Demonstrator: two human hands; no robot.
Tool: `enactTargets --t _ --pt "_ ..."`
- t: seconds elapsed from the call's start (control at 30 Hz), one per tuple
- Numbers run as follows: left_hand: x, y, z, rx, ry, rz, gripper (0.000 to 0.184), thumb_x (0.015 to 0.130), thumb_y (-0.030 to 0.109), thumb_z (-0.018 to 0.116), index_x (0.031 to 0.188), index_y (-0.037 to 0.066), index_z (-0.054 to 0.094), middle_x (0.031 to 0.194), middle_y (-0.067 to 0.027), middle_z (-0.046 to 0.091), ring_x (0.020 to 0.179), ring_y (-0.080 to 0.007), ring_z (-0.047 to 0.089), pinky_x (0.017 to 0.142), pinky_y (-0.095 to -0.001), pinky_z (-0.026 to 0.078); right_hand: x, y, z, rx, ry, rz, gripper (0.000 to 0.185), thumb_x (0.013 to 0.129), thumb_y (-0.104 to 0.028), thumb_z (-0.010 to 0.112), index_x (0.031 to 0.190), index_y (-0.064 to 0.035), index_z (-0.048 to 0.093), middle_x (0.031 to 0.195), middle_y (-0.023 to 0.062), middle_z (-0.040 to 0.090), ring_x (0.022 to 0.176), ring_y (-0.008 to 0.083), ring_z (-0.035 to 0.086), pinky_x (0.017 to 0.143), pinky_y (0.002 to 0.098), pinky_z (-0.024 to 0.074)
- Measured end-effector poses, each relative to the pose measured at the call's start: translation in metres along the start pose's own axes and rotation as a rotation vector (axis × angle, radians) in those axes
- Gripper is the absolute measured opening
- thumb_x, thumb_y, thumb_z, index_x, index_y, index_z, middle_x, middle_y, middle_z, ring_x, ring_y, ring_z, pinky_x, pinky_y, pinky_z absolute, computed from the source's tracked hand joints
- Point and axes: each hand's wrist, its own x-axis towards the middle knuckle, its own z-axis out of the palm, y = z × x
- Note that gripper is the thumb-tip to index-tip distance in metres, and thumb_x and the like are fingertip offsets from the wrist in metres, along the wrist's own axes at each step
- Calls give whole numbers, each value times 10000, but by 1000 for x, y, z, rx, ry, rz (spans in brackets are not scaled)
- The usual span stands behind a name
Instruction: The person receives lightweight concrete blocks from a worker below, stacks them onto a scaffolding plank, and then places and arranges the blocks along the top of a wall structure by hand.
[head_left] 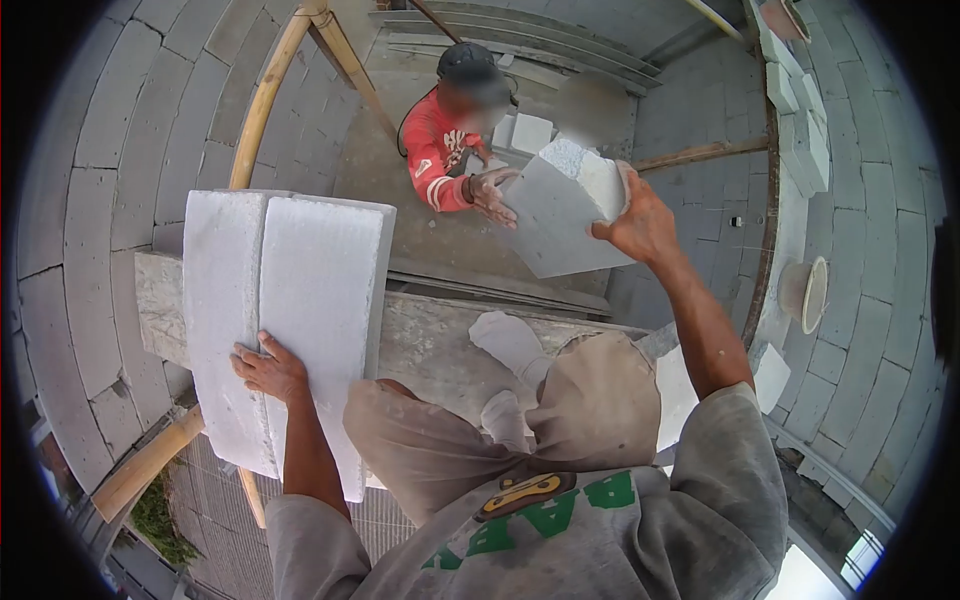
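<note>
My left hand (270,368) lies with spread fingers on a pair of pale aerated concrete blocks, near the seam between the left block (222,300) and the right block (322,290). Out in front, my right hand (640,220) is closed around the right edge of another aerated concrete block (565,215), which is tilted in the air. That block's upper corner looks rough and broken. A person in a red top (440,150) stands below, and their hand (492,195) touches the same block's left edge.
I squat on a dusty plank (430,325) high above the floor (400,220). Wooden poles (265,95) rise at the left. Block walls (855,330) stand on both sides. More blocks (800,140) and a bucket (803,293) are at the right. White blocks (525,133) lie beside the person.
</note>
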Motion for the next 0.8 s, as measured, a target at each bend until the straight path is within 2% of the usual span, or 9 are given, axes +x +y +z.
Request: enactTargets --t 0.07,0.13,0.23,0.37,0.5,0.57,0.67,0.8 --pt "3 -7 7 29 7 18 782 921 612 240 1393 -11 283 1422 -246 260 1338 -354 233 1043 -530 217 -20 27 -34 69 138 33 956 563 -347 768 1373 -71 341 1192 225 544 1084 345 561 934 386 444" --pt "4 -6 9 68 10 5 792 919 620 234 1391 -14 284 1416 -239 273 1332 -346 241 1031 -519 231 -49 47 -72 194 225 128 914 553 -321 765 1341 -48 390 1111 222 603 983 341 620 906 385 465" --pt "4 -3 6 92 19 1 797 916 626 227 1386 -14 297 1407 -231 290 1328 -334 247 1020 -510 244 -98 80 -111 280 409 246 897 541 -287 767 1320 -22 410 1023 226 634 863 325 659 829 386 506" --pt "6 -8 9 138 24 -7 791 913 634 227 1380 4 323 1400 -212 316 1323 -319 265 998 -516 274 -155 128 -135 544 666 376 896 533 -251 770 1311 9 409 1001 254 625 788 309 664 715 373 540" --pt "13 -18 24 179 34 -5 785 905 647 230 1384 35 338 1407 -178 344 1321 -313 296 985 -528 296 -211 192 -141 454 886 621 893 548 -246 772 1308 37 398 1071 255 595 873 324 638 784 359 508" --pt "15 -18 27 222 40 -26 783 900 655 235 1383 48 347 1411 -167 352 1327 -305 296 987 -532 295 -234 225 -136 399 1006 676 886 556 -244 775 1301 52 398 1111 257 576 929 329 619 820 349 486" --pt "17 -16 31 236 40 -46 785 894 665 235 1383 63 351 1413 -161 358 1328 -299 300 991 -534 294 -271 262 -120 530 1119 821 894 554 -252 785 1296 58 396 1132 250 565 986 335 589 862 340 453" --pt "22 -23 35 254 48 -44 788 890 673 223 1387 75 350 1413 -161 360 1325 -298 307 993 -538 293 -318 312 -59 709 1287 916 853 575 -215 785 1286 55 398 1102 227 572 963 318 590 860 345 453"
